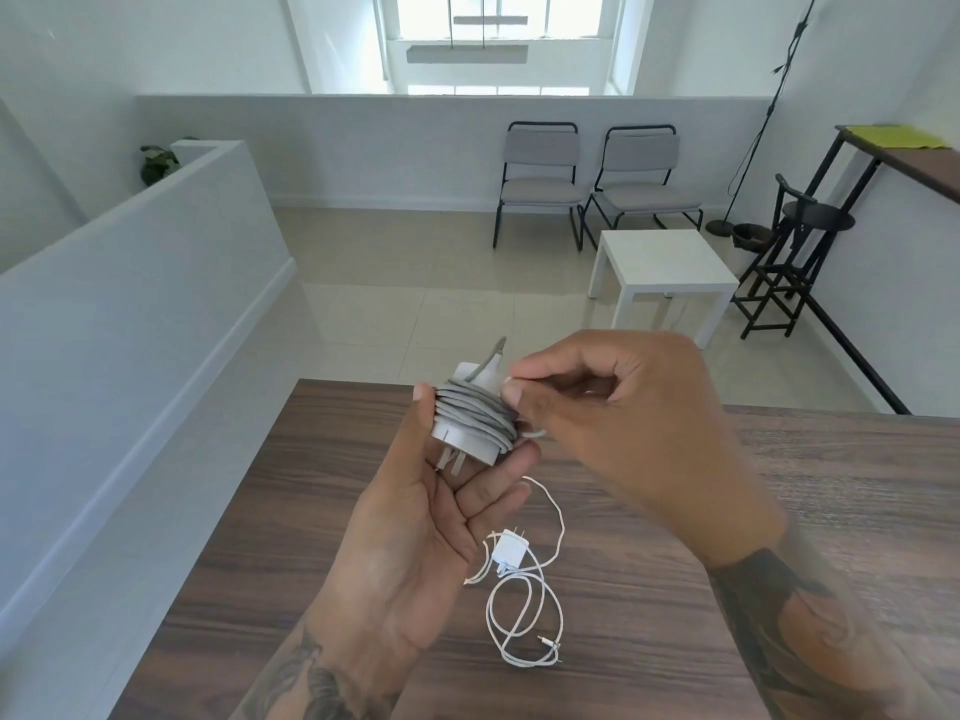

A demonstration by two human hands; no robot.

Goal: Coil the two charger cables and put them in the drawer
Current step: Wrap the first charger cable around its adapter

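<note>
Charger (470, 423) prongs downward, left hand (441, 517) gripping

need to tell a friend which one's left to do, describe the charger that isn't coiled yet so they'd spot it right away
Start at the dark wood-grain table nearest the camera. Lying flat on it, just below the left hand, is a small white plug with its thin white cable sprawled in loose loops. Unlike the held charger, wrapped tight in thick grey cord, this one lies untouched and unwound.
</note>
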